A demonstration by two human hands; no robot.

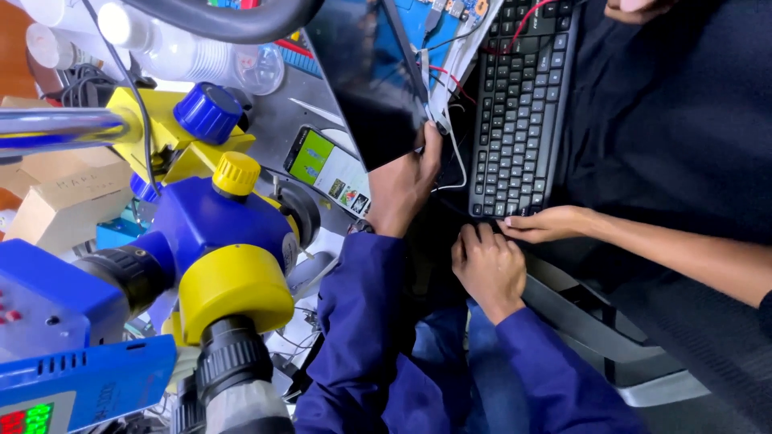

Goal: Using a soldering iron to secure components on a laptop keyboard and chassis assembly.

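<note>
Holding that dark panel point(366, 76) by one bottom corner is what worries me here. The left hand point(402, 189) pinches the lower edge with fingers curled over it, and the rest of the panel hangs out unsupported over the bench. One slip and it drops onto the phone point(330, 165) lying just under it, or swings into the blue and yellow microscope point(217, 233) right beside. Red and white wires point(450, 80) run past the panel's right edge too, touching or very nearly, so a twist of the wrist could snag them.

The right hand point(486, 265) sits lower, knuckles up, fingers bent down against something dark near the keyboard point(523, 112). I can't tell if it's actually gripping anything or just resting. A co-worker's hand point(547, 223) comes in from the right and lies just beside it at the keyboard's near end, fingertips almost touching, so they could bump each other there.

The panel itself looks like a thin, flat, glossy black sheet, tilted, with light reflecting off its face and a slim pale edge along the right side. No cracks that I can see, though the glare hides a lot. It's between the microscope and the keyboard, above the phone.
</note>
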